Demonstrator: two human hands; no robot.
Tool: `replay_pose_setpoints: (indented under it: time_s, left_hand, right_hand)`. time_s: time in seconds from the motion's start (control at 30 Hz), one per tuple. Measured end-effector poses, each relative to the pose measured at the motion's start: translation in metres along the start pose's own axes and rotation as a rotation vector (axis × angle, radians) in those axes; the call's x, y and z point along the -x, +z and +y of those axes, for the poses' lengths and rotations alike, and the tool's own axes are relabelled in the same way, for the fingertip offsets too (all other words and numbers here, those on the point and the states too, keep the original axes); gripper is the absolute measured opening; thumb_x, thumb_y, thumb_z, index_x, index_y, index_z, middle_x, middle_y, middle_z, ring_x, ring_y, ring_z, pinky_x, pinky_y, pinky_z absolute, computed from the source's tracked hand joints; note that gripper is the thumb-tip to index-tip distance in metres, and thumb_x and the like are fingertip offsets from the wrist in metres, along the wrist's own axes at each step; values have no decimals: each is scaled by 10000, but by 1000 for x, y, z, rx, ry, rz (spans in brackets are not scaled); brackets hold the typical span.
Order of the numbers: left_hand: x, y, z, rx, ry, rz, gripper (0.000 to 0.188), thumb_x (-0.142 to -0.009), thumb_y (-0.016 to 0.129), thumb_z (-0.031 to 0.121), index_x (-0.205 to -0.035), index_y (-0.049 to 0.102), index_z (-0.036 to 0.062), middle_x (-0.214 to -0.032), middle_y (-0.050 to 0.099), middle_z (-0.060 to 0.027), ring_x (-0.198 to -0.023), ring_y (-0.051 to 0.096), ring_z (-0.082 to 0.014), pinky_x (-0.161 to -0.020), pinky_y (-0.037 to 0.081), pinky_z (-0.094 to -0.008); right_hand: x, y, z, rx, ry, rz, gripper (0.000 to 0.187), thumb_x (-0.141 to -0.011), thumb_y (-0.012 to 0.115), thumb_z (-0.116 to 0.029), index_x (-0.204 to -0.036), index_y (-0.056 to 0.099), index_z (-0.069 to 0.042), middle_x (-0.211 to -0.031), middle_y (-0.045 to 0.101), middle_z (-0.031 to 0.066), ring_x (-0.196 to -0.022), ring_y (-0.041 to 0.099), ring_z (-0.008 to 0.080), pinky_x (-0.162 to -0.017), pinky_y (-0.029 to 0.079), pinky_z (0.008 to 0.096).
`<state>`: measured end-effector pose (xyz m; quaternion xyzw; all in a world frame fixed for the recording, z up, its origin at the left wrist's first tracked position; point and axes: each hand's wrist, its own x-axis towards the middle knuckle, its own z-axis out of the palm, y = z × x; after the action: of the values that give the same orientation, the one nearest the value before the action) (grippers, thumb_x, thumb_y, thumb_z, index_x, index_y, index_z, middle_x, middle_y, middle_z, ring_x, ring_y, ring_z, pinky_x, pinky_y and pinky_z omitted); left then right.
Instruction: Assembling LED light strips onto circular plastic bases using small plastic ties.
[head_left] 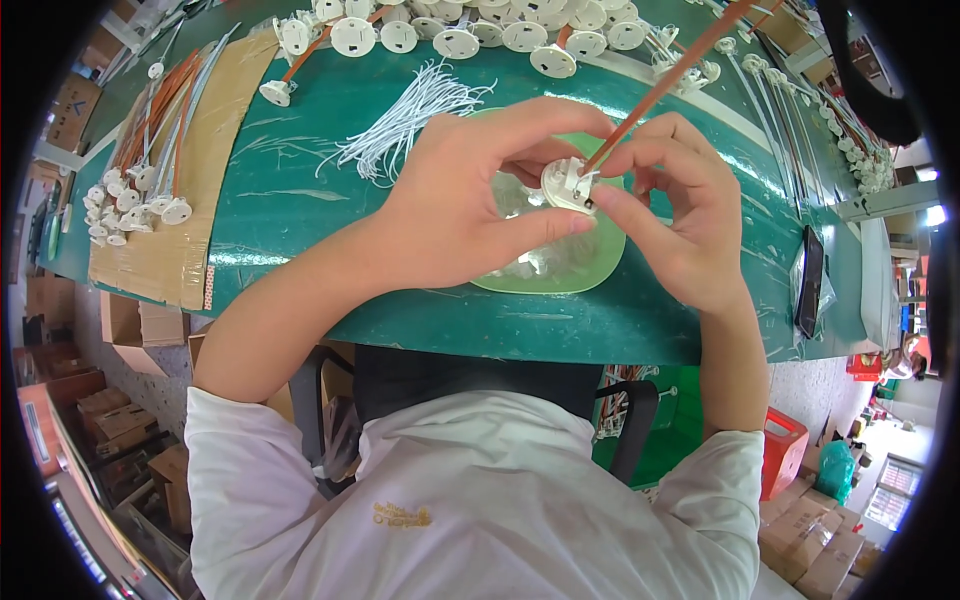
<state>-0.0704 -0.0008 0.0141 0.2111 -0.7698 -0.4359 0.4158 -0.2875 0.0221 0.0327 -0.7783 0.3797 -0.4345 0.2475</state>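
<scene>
The left hand (455,195) holds a round white part (566,186) over a green bowl (545,288). The right hand (690,210) pinches near its edge, maybe on something tiny. A brown strip (665,76) looks joined already, but more work seems left.

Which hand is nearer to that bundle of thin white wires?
Left. The left hand is close by, just right of the white wire bundle; the right hand is farther right, at the round white part.
</scene>
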Motion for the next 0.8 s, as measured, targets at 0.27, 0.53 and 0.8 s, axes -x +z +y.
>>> replay_pose_setpoints:
  time_s: [0.27, 0.53, 0.8]
  left_hand:
    - [1, 2, -2, -454, 276, 31, 525, -721, 769, 86, -1225, 626, 119, -997, 702, -98, -851, 669, -294, -734, 536, -358]
    - [-2, -1, -1, -282, 226, -1, 522, -761, 760, 51, -1254, 590, 56, -1097, 676, -123, -943, 683, -280, -801, 553, -343]
    - [-1, 3, 6, 390, 28, -78, 643, -886, 611, -59, -1446, 306, 18, -1342, 533, -167, -1178, 609, -312, -975, 517, -424]
  right_hand:
    - [6, -4, -3, 32, 126, -142, 171, -824, 670, 62, -984, 692, 6, -966, 526, 48, -839, 533, 124, -686, 447, 234]
    - [2, -8, -4, -205, 196, -238, 124, -896, 616, 19, -1019, 618, 7, -983, 520, 44, -891, 538, 142, -761, 477, 261]
    - [-1, -15, 2, -644, 208, -31, 110, -882, 651, -37, -981, 617, -3, -958, 544, 45, -848, 512, 113, -723, 436, 263]
